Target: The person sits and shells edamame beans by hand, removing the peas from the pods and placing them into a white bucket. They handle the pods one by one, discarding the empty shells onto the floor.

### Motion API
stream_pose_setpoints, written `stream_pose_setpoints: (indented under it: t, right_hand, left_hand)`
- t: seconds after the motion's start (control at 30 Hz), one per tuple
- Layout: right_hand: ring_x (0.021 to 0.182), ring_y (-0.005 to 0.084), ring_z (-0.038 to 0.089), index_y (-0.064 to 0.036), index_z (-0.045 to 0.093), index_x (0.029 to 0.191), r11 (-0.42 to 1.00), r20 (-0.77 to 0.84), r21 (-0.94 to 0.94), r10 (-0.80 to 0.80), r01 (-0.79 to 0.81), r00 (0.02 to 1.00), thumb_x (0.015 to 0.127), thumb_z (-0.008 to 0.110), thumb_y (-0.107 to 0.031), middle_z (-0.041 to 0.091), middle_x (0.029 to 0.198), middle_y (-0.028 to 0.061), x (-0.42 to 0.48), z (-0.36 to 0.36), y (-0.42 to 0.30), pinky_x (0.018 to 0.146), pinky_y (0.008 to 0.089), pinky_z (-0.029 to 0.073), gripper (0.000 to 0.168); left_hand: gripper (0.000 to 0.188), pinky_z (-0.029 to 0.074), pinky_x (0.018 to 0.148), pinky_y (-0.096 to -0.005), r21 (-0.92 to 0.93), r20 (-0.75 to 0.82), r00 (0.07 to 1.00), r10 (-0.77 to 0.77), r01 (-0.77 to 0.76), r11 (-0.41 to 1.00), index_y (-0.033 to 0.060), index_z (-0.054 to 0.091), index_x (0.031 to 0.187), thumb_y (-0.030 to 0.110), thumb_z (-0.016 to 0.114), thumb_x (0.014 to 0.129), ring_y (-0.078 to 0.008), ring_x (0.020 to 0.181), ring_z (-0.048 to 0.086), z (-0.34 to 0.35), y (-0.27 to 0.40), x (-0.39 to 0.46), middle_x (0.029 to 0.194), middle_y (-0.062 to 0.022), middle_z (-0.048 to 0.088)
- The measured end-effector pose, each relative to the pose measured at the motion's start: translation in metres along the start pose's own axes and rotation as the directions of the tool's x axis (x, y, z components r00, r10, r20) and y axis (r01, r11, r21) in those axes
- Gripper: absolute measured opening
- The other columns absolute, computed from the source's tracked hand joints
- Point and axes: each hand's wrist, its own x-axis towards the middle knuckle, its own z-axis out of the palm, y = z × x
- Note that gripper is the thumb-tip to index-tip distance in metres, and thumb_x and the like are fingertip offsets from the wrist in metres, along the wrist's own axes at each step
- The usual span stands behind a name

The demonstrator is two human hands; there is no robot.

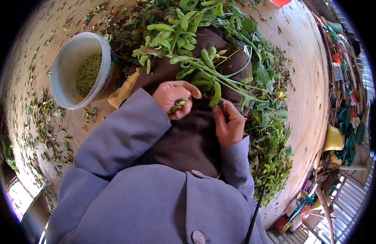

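Note:
In the curled fingers of my left hand (175, 99) lies a small clump of green beans (178, 106); its index finger reaches toward the plant. My right hand (229, 123) pinches the lower end of a plump green bean pod (217, 91) between thumb and forefinger. That pod hangs by a cut bean plant stem (212, 69) lying over my dark brown lap cloth (188, 140). More pods (185, 38) cluster on stalks beyond my hands. To the left, a white plastic bucket (66, 68) leans toward me, with shelled green beans (88, 76) at its bottom.
Heaped bean plants (269, 164) line my right side. Dry leaves (53, 140) litter the pale floor (307, 91). Beside the bucket is a tan, flat piece (127, 88). Along the far right wall sit cluttered goods, including a yellow sack (334, 138).

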Motion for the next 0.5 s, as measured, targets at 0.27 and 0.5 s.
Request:
stream_pose_setpoints:
  t: [0.27, 0.5]
  right_hand:
    - [0.083, 0.0121, 0.054, 0.006, 0.047, 0.111, 0.981, 0.051, 0.175, 0.08, -0.088, 0.996, 0.082, 0.05, -0.002, 0.058, 0.091, 0.0063, 0.019, -0.003, 0.019, 0.076, 0.0234, 0.042, 0.03]
    - [0.07, 0.006, 0.045, 0.005, 0.051, 0.1, 0.929, 0.077, 0.32, 0.172, -0.188, 0.982, 0.077, 0.057, -0.006, 0.055, 0.081, 0.0013, 0.037, 0.006, 0.023, 0.062, 0.02, 0.038, 0.026]
  left_hand:
    - [0.016, 0.033, 0.033, -0.0231, -0.166, 0.052, 0.996, 0.076, -0.067, 0.984, 0.0021, 0.054, 0.088, 0.012, 0.047, 0.076, -0.014, 0.039, 0.044, -0.015, 0.009, -0.005, 0.057, -0.0079, 0.052]
    - [0.018, 0.035, 0.032, -0.0226, -0.013, -0.026, 0.999, 0.026, -0.027, 1.0, 0.001, 0.056, 0.088, 0.011, 0.047, 0.074, -0.014, 0.038, 0.045, -0.009, 0.002, -0.004, 0.061, -0.0099, 0.056]
